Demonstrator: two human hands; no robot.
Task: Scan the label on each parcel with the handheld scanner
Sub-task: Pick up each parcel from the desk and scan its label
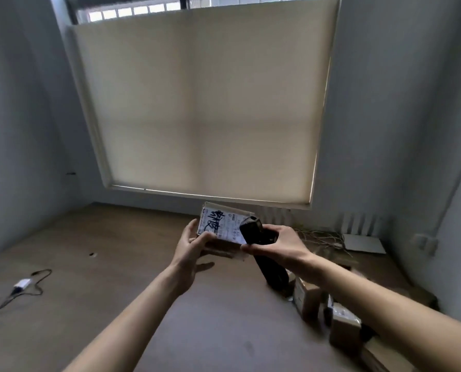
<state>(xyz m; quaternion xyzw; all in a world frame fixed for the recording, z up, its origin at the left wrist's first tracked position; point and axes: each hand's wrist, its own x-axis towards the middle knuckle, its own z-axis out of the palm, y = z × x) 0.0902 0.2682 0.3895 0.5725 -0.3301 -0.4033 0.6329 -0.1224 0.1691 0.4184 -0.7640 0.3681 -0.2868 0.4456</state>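
Up off the floor [116, 304] — parcel [218, 226] gripped in left hand [190, 245], scanner [253, 232] clasped in right hand [280, 242] at its right edge.

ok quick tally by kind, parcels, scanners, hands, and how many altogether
parcels: 3 clearly visible, one held and two on the floor; more at the lower right edge cannot be told
handheld scanner: 1
hands: 2, left hand, right hand
total: 6
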